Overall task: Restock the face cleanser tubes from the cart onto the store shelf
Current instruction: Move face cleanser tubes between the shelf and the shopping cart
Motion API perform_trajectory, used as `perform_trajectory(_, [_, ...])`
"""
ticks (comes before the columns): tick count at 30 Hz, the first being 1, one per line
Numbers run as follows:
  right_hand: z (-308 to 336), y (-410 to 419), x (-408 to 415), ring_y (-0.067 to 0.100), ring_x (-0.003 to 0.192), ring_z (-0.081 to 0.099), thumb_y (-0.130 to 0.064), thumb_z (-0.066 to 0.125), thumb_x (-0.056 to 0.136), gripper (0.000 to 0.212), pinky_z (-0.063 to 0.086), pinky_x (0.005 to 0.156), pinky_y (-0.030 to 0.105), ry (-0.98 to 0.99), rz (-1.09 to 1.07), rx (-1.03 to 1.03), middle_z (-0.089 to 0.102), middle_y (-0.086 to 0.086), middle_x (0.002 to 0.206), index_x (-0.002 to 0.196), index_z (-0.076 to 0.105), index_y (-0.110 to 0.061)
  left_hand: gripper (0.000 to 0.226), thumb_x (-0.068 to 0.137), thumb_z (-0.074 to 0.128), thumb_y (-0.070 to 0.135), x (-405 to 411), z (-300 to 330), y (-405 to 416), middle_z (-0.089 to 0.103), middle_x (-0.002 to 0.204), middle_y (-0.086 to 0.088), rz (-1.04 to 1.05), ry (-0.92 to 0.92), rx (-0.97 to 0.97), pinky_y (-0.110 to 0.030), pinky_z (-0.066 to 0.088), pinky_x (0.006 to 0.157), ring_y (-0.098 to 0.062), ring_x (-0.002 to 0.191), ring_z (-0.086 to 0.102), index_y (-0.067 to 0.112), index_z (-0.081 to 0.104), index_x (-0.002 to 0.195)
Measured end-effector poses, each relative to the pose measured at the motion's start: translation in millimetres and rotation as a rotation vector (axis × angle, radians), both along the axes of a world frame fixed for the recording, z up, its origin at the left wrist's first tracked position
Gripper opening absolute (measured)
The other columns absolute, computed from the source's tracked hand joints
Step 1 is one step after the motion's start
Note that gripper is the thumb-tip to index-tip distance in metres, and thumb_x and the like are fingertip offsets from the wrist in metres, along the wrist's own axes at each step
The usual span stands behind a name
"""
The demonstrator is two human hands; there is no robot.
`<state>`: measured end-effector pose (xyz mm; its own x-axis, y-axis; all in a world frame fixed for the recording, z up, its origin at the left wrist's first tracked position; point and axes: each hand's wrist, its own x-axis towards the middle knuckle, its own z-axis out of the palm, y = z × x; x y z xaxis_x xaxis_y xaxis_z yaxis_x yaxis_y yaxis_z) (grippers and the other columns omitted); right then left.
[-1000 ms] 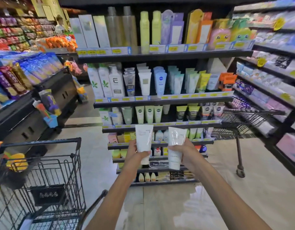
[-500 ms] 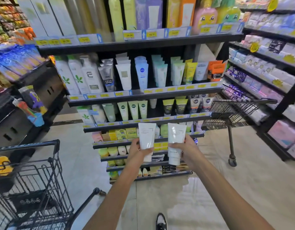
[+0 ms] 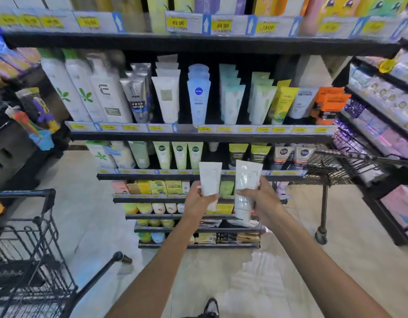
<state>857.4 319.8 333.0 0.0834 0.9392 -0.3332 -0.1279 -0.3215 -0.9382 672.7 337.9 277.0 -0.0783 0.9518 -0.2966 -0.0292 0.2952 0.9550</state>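
My left hand [image 3: 198,200] grips a white cleanser tube [image 3: 210,177] upright, cap down. Beside it, my right hand [image 3: 260,198] holds a second white tube [image 3: 245,180], longer in view, wrapped in clear glossy film. Both tubes are raised in front of the store shelf [image 3: 198,135], at the height of its third tier. A row of matching white tubes [image 3: 166,97] stands on the second tier, between a grey tube and blue tubes. The black cart [image 3: 33,226] is at my lower left.
A second wire cart [image 3: 340,164] stands at the right, against the shelf's end. Side shelving with packs [image 3: 382,106] runs along the right. A display rack with toys [image 3: 37,111] is at the left. My shoe [image 3: 211,307] shows on the glossy tile floor.
I have stepped closer to the shelf, so it fills more of the view. Both hands kept their tubes and stayed side by side in front of the lower tiers.
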Motion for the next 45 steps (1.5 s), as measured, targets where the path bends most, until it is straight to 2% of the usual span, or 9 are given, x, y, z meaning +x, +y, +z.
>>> perform_trajectory(3, [-3,15,7,0.030,0.112,0.069,0.006,0.083,0.076,0.062,0.055,0.098,0.057,-0.012,0.025,-0.004,0.073,0.007,0.119,0.127,0.058,-0.021,0.061,0.078,0.087,0.011,9,-10,28,0.069,0.118,0.002,0.032,0.059,0.015,-0.039,0.058,0.084,-0.019,0.107,0.066,0.031,0.050,0.122])
perform_trajectory(5, [-7,23,13,0.031,0.112,0.069,0.006,0.083,0.075,0.065,0.055,0.098,0.058,-0.016,0.041,0.006,0.073,0.008,0.118,0.129,0.058,-0.020,0.059,0.077,0.088,0.013,15,-16,47,0.070,0.117,0.004,0.053,0.109,0.042,-0.040,0.058,0.089,-0.018,0.108,0.067,0.031,0.052,0.121])
perform_trajectory(10, [-17,33,29,0.029,0.112,0.069,0.007,0.080,0.077,0.062,0.056,0.098,0.052,-0.013,0.075,0.016,0.075,0.004,0.116,0.129,0.060,-0.022,0.051,0.077,0.087,0.018,29,-27,88,0.071,0.119,0.001,0.100,0.226,0.111,-0.039,0.057,0.093,-0.019,0.109,0.067,0.028,0.057,0.116])
perform_trajectory(15, [-22,35,46,0.033,0.110,0.069,0.006,0.080,0.079,0.060,0.057,0.094,0.055,-0.011,0.069,0.009,0.074,0.009,0.117,0.126,0.060,-0.025,0.045,0.080,0.085,0.017,45,-32,116,0.071,0.113,-0.001,0.145,0.313,0.151,-0.036,0.058,0.086,-0.021,0.104,0.068,0.020,0.057,0.115])
perform_trajectory(21, [-32,32,57,0.027,0.110,0.069,0.006,0.078,0.081,0.060,0.058,0.095,0.051,-0.030,0.069,0.028,0.075,0.002,0.116,0.128,0.059,-0.027,0.070,0.084,0.082,0.027,54,-48,145,0.064,0.134,-0.003,0.191,0.326,0.177,-0.046,0.053,0.104,-0.024,0.124,0.062,0.015,0.046,0.143])
perform_trajectory(26, [-43,34,64,0.027,0.110,0.070,0.006,0.078,0.082,0.063,0.060,0.089,0.046,-0.036,0.081,0.031,0.075,0.002,0.118,0.132,0.057,-0.025,0.051,0.086,0.080,0.015,62,-39,161,0.068,0.113,-0.002,0.210,0.328,0.248,-0.029,0.051,0.089,-0.019,0.103,0.064,0.009,0.053,0.129])
perform_trajectory(32, [-51,38,75,0.028,0.110,0.070,0.007,0.078,0.080,0.066,0.058,0.082,0.043,-0.024,0.076,0.032,0.074,0.005,0.120,0.134,0.056,-0.023,0.059,0.085,0.082,0.015,63,-47,186,0.070,0.121,-0.014,0.176,0.365,0.227,-0.046,0.056,0.095,-0.034,0.111,0.067,0.009,0.048,0.133])
perform_trajectory(38, [-59,42,87,0.029,0.106,0.069,0.010,0.076,0.080,0.061,0.058,0.083,0.044,-0.014,0.070,0.039,0.073,0.008,0.114,0.129,0.059,-0.022,0.049,0.090,0.071,0.009,58,-64,214,0.069,0.119,-0.020,0.106,0.519,0.215,-0.047,0.055,0.088,-0.041,0.109,0.066,0.005,0.046,0.132])
perform_trajectory(45, [-71,47,93,0.036,0.111,0.067,-0.004,0.084,0.062,0.074,0.057,0.091,0.053,-0.028,0.064,0.018,0.073,0.011,0.116,0.130,0.058,-0.018,0.054,0.090,0.069,0.009,54,-67,247,0.066,0.125,-0.020,0.056,0.489,0.155,-0.043,0.053,0.098,-0.039,0.116,0.063,0.005,0.044,0.138])
